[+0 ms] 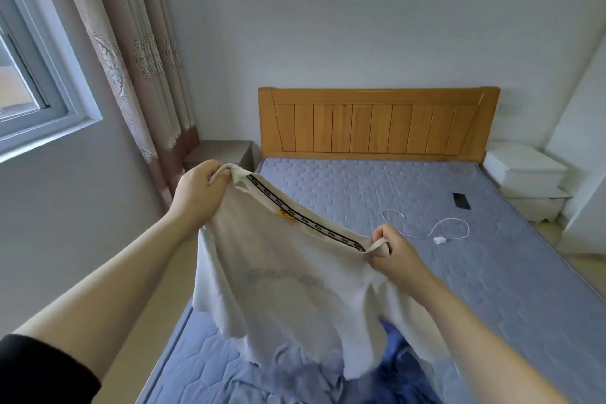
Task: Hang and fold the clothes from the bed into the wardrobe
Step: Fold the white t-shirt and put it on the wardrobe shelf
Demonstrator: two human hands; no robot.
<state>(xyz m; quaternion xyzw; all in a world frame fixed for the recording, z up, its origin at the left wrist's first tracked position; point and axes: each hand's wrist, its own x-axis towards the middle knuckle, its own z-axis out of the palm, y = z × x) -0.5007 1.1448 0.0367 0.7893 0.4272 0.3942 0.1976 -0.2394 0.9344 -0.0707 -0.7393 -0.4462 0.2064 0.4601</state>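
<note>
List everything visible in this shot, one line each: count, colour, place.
T-shirt: 1, cream, held up over the foot of the bed
Clothes pile: 1, blue, on the mattress under the T-shirt
Mattress: 1, blue-grey, on the bed
Headboard: 1, light wood, far wall
Phone: 1, black, mattress, far right
Charger: 1, white, mattress, near the phone
Left bedside table: 1, beige, beside the headboard
Right bedside table: 1, white, beside the headboard
Curtain: 1, beige and maroon, beside the window
Window: 1, white frame, left wall
Left hand: 1, grips the T-shirt collar
Right hand: 1, grips the T-shirt collar
</note>
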